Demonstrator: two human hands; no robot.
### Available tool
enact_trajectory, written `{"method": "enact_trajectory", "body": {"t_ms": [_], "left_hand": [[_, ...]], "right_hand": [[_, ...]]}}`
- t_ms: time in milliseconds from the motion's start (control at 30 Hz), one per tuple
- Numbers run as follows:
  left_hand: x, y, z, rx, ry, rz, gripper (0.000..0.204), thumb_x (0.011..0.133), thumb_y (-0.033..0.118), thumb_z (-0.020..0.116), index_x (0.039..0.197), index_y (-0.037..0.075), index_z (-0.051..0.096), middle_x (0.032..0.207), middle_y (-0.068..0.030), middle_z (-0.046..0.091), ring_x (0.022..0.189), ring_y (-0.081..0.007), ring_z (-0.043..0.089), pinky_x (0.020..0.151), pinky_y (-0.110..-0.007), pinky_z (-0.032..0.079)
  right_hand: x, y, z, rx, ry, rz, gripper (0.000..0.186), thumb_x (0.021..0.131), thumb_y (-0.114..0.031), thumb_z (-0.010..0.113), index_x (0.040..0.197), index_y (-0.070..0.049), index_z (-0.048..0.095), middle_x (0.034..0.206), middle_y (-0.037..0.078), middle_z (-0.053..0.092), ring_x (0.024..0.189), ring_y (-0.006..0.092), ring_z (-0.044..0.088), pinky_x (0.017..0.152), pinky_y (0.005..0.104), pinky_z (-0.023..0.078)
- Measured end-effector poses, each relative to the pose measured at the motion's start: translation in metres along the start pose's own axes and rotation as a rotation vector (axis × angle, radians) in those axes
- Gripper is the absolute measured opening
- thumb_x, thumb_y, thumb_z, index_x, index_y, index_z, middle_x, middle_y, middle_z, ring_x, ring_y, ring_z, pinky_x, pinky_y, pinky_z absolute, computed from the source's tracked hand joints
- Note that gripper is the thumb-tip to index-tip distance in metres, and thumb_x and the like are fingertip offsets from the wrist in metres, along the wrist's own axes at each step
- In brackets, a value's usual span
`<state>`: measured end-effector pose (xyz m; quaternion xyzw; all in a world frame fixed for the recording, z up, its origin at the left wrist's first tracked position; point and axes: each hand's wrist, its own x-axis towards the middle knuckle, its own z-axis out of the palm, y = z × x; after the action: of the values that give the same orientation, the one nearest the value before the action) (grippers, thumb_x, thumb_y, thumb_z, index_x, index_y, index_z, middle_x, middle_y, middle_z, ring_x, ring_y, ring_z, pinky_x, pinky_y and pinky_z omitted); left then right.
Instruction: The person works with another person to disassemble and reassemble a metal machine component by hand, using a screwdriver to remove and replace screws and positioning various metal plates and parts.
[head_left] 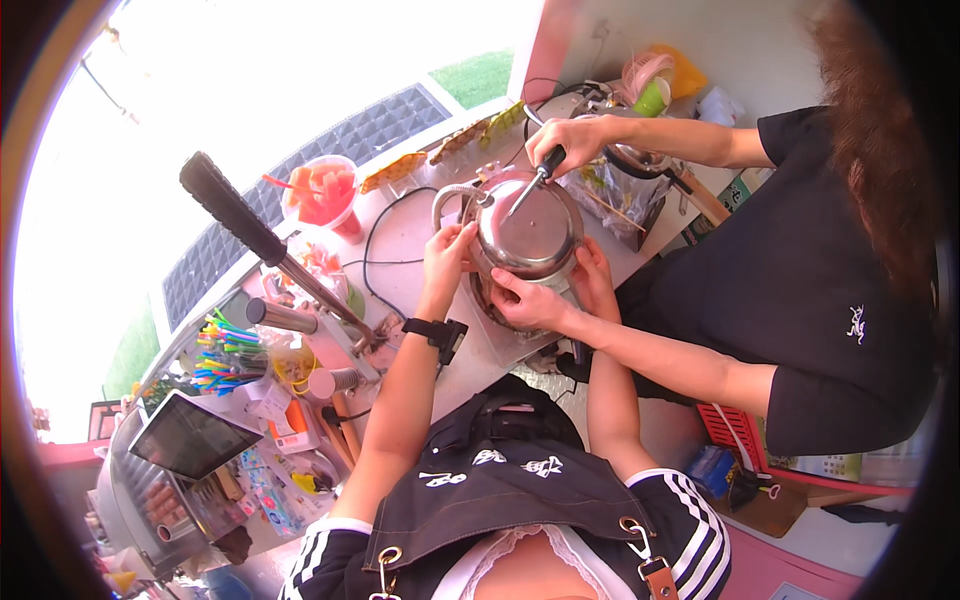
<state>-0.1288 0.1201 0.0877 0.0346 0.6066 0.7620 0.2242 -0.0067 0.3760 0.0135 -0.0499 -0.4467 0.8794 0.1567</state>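
A round stainless-steel vessel (pixel 530 232) with a curved metal tube (pixel 450 195) is at the centre of the worktop. My left hand (pixel 450 255), below a wrist with a black strapped device (pixel 435 335), grips its left side. My right hand (pixel 593 265) holds its right side, partly behind the co-worker's forearm. A co-worker in a dark T-shirt stands at right; their upper hand (pixel 568 138) holds a black-handled screwdriver (pixel 549 164) over the steel top, and their lower hand (pixel 525 300) grips the vessel's near edge. The underside is largely hidden.
At left are a long black-handled lever (pixel 235 210), a cup of red fruit pieces (pixel 320 190), coloured straws (pixel 225 355) and a tablet (pixel 190 435). Black cables cross the worktop (pixel 400 280). Bagged items (pixel 610 200) lie behind the vessel; a red basket (pixel 730 435) is lower right.
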Motion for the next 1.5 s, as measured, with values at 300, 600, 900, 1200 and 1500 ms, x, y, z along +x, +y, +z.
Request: {"method": "enact_trajectory", "body": {"t_ms": [300,600,900,1200,1500], "left_hand": [[0.001,-0.004,0.000,-0.040,0.012,0.025,0.027,0.098,0.028,0.066,0.104,0.002,0.066,0.082,-0.0033,0.069,0.064,-0.0116,0.067,0.055,-0.024,0.054],[-0.001,-0.004,0.003,-0.066,0.031,0.035,0.027,0.097,0.028,0.067,0.105,0.001,0.067,0.081,-0.0024,0.068,0.063,-0.0100,0.065,0.053,-0.025,0.055],[0.000,-0.004,0.003,-0.069,0.049,0.035,0.028,0.096,0.027,0.069,0.104,0.000,0.067,0.079,-0.0021,0.068,0.062,-0.0089,0.064,0.051,-0.025,0.054],[-0.002,-0.001,0.004,-0.062,0.047,0.035,0.027,0.096,0.027,0.069,0.103,0.001,0.068,0.080,-0.0020,0.068,0.063,-0.0102,0.065,0.053,-0.025,0.054],[-0.004,0.001,0.003,-0.057,0.030,0.027,0.026,0.097,0.028,0.066,0.101,0.002,0.067,0.082,-0.0027,0.068,0.065,-0.0109,0.067,0.055,-0.024,0.054]], "right_hand": [[0.001,0.001,-0.001,-0.016,0.032,0.005,0.035,0.099,-0.015,0.064,0.131,-0.004,0.055,0.116,0.003,0.067,0.104,0.0115,0.063,0.089,0.0285,0.051],[-0.001,0.000,-0.004,-0.037,0.022,0.030,0.036,0.099,-0.017,0.064,0.132,-0.005,0.054,0.120,0.002,0.065,0.104,0.0113,0.062,0.088,0.0285,0.051],[-0.004,-0.006,0.000,-0.081,0.075,0.074,0.038,0.098,-0.019,0.066,0.133,-0.008,0.055,0.123,-0.001,0.064,0.107,0.0100,0.062,0.088,0.0276,0.050],[-0.003,-0.007,0.003,-0.091,0.065,0.069,0.041,0.097,-0.019,0.067,0.134,-0.008,0.054,0.124,0.000,0.065,0.106,0.0091,0.062,0.088,0.0256,0.050],[-0.003,-0.009,0.006,-0.086,0.047,0.049,0.040,0.097,-0.019,0.067,0.133,-0.007,0.054,0.123,0.001,0.066,0.106,0.0108,0.064,0.091,0.0278,0.050]]}}
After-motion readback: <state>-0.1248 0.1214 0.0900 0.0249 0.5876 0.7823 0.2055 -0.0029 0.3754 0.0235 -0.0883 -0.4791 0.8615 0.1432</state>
